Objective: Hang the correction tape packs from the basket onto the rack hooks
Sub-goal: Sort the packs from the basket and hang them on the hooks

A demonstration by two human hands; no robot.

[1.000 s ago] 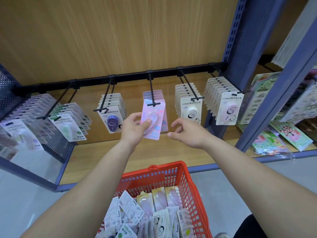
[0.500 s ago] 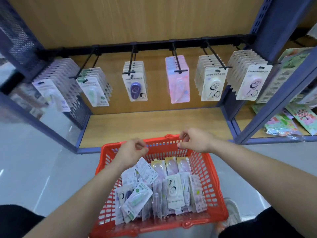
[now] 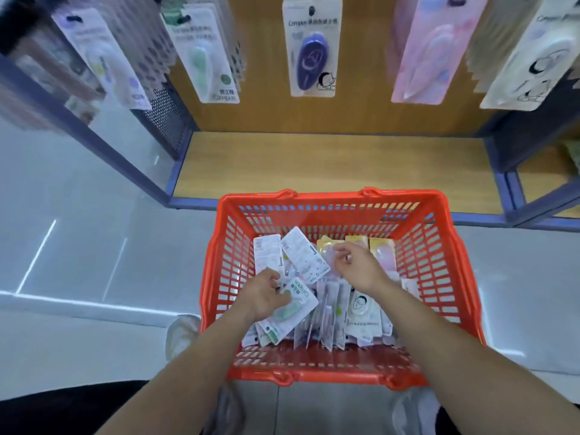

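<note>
Red plastic basket (image 3: 439, 277); glossy packs (image 3: 361, 312); wood-grain shelf (image 3: 314, 161).

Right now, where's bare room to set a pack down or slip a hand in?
Free: wooden shelf board between hanging packs and red basket; grey floor left of the basket; the bare strip inside its near wall. Crowded: mid-basket, left hand and right hand among correction tape packs.

Hanging packs (image 3: 312, 48) cut off at top edge, leftmost pack (image 3: 103, 58) blurred

Basket (image 3: 342, 200) on floor before shelf (image 3: 329, 161); packs (image 3: 361, 312) inside basket; hung packs (image 3: 312, 45) above shelf.
</note>
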